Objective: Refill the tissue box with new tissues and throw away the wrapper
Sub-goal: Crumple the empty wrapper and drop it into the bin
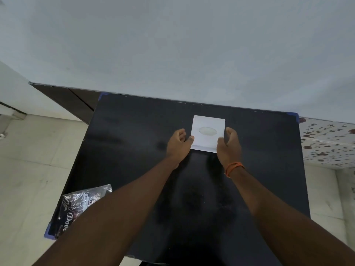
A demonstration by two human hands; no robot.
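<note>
Both hands clasp the tissue box [208,133]; crumpled wrapper [80,204] lies well apart.

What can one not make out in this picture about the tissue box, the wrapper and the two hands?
- Tissue box, head view: the contents behind its oval opening are too pale and blurred to tell.
- Box sides: covered by the left hand and right hand.
- Wrapper: partly covered by the left forearm; its print is partly hidden; whether it is empty is unclear.
- Black table: its near edge is hidden by the arms.
</note>
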